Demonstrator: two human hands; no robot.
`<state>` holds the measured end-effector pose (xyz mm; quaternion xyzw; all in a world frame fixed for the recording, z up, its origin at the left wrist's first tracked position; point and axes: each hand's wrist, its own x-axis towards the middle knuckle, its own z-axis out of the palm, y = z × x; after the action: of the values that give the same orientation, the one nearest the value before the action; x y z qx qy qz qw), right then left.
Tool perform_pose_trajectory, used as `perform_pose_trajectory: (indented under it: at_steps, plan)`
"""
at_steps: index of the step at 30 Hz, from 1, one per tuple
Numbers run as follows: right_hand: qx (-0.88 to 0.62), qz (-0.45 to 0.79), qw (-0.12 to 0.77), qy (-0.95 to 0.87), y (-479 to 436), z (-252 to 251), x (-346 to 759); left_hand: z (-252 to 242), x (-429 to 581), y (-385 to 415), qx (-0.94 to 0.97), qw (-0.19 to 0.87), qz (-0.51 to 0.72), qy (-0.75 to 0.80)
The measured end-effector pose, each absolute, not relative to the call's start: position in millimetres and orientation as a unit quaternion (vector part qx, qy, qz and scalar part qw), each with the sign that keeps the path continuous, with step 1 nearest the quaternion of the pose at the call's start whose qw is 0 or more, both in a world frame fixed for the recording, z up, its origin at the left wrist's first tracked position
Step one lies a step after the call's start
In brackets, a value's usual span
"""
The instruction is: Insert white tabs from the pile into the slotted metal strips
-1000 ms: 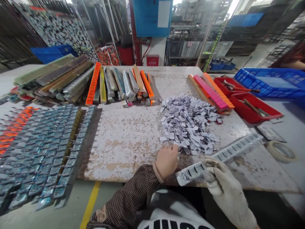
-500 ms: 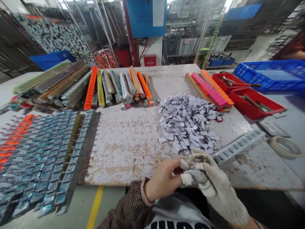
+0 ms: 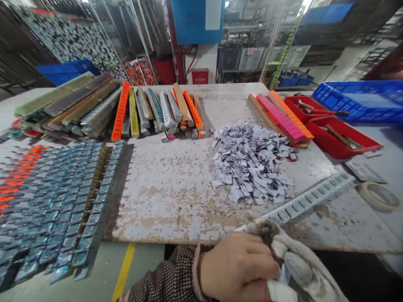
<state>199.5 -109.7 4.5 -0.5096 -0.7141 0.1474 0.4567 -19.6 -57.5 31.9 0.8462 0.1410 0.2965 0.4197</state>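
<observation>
My left hand (image 3: 241, 266) is bare, with white wrapping on a fingertip. Its fingers are curled against my right hand at the table's front edge, and what they pinch is hidden. A knitted white glove, dirty at the fingertips, covers my right hand (image 3: 304, 268); its fingers are bent around a small white paper slip (image 3: 284, 274), partly visible between the hands. Just beyond the glove, a pale grey slotted bar (image 3: 307, 201) lies diagonally on the table. Behind the bar is a heap of white paper slips (image 3: 252, 163).
Rows of bars carrying glittery blue-grey pieces (image 3: 67, 209) cover the left side. Coloured slotted bars (image 3: 162, 111) are stacked at the back, with a pink bar (image 3: 280, 117) farther right. Red bins (image 3: 344, 136), a blue crate (image 3: 359, 100) and a tape roll (image 3: 379, 196) stand right.
Both hands have come down and nearer to me, and my left hand has turned knuckles up. More of the slotted bar shows past the glove. The view has shifted slightly.
</observation>
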Motion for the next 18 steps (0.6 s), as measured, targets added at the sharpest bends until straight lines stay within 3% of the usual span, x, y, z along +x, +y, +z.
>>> perform_pose_trajectory:
  at_steps: [5, 13, 18]
  plan:
    - [-0.5, 0.098, 0.474, -0.718, -101.8, 6.6, 179.1, 15.5, -13.7, -55.3, 0.768, 0.341, 0.365, 0.402]
    - [-0.495, 0.195, 0.435, -0.727, -97.6, 6.9, 167.2, 14.3, -17.2, -63.6, 0.81, 0.41, 0.35, 0.23]
    - [-0.512, 0.041, 0.413, -0.752, -98.7, 7.6, 182.0, -6.3, -26.7, -61.3, 0.818, 0.301, 0.339, 0.353]
